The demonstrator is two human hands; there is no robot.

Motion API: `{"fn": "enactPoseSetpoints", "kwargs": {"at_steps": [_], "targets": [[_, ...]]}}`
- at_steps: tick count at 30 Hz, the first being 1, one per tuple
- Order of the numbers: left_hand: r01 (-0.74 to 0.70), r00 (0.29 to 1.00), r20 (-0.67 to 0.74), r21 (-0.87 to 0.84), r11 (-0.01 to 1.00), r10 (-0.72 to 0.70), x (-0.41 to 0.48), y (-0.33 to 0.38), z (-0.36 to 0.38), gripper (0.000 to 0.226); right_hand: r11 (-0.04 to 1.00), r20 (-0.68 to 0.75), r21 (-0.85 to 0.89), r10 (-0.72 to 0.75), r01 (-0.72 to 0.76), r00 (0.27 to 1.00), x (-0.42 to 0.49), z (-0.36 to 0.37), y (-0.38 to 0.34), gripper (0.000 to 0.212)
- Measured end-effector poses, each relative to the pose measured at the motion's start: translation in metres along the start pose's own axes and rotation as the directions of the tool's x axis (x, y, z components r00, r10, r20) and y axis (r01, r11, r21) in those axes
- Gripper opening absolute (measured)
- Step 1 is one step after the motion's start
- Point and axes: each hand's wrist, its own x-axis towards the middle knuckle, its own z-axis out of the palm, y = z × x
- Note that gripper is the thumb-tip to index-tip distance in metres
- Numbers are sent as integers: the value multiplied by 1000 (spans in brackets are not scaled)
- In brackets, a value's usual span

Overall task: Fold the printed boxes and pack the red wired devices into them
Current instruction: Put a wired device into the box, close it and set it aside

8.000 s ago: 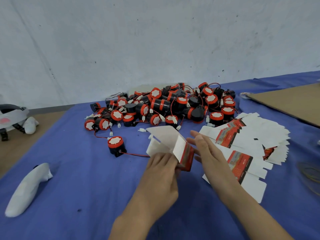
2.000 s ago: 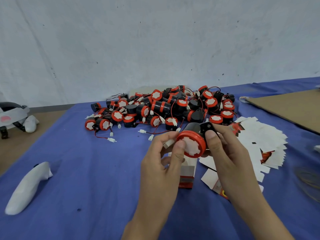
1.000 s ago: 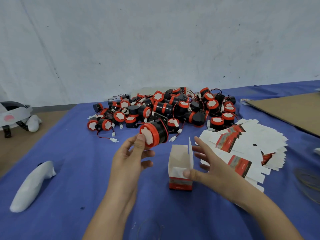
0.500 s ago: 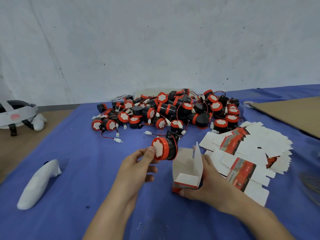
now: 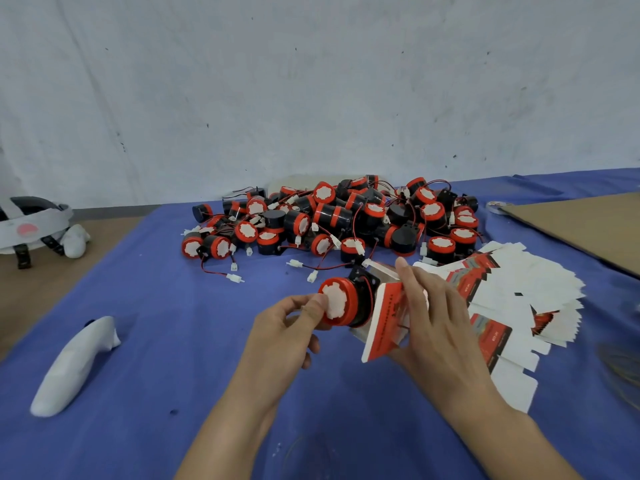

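My left hand (image 5: 287, 330) grips a red-and-black wired device (image 5: 343, 303) by its red front, thumb on the white face. Its black rear end sits at the open mouth of a folded printed box (image 5: 384, 320). My right hand (image 5: 429, 317) holds that box tilted on its side, opening toward the left. Behind them lies a big heap of red wired devices (image 5: 332, 216) with loose white connectors. To the right, a fanned stack of flat printed box blanks (image 5: 519, 296) rests on the blue cloth (image 5: 166, 341).
A white controller-shaped object (image 5: 74, 365) lies at the left on the cloth. A white headset (image 5: 31, 223) sits on the brown surface far left. A brown cardboard sheet (image 5: 581, 223) covers the right rear. A wall rises behind the heap.
My right hand has lifted and tipped the box onto its side, mouth leftward. My left hand has brought the device rightward until its black end meets the box opening.
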Motion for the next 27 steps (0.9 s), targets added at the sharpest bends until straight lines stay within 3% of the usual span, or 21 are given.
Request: {"fn": "enactPoseSetpoints", "kwargs": {"at_steps": [5,9,14,16,18,19,22,24,27], "targets": [[-37,999,28,102,994,34,-2,-1,8,16,998,2,-24,-51,51,999,-3,1,-3,121],[-180,983,20,219,959,180,-3,-5,14,13,999,16,2,-54,54,998,-6,4,-14,123],[-268,959,39,453,850,282,-4,-14,16,12,963,176,267,-21,-27,984,-13,3,-30,123],[-255,959,35,549,796,283,-2,-18,12,3,916,372,379,-18,-134,928,-15,1,-34,118],[-246,960,52,623,742,275,0,-23,8,13,854,572,431,-7,-293,820,-18,-6,-35,107],[-250,959,59,638,728,278,0,-23,7,16,836,591,441,4,-327,807,-18,-11,-35,94],[-286,947,87,662,693,308,0,-23,8,27,708,481,590,79,-389,873,-17,-25,-28,53],[-336,926,124,701,628,357,-1,-22,11,30,591,441,664,184,-457,878,-15,-31,-21,50],[-417,868,168,757,503,468,-4,-18,18,28,435,520,686,267,-583,811,-11,-39,-12,53]]}}
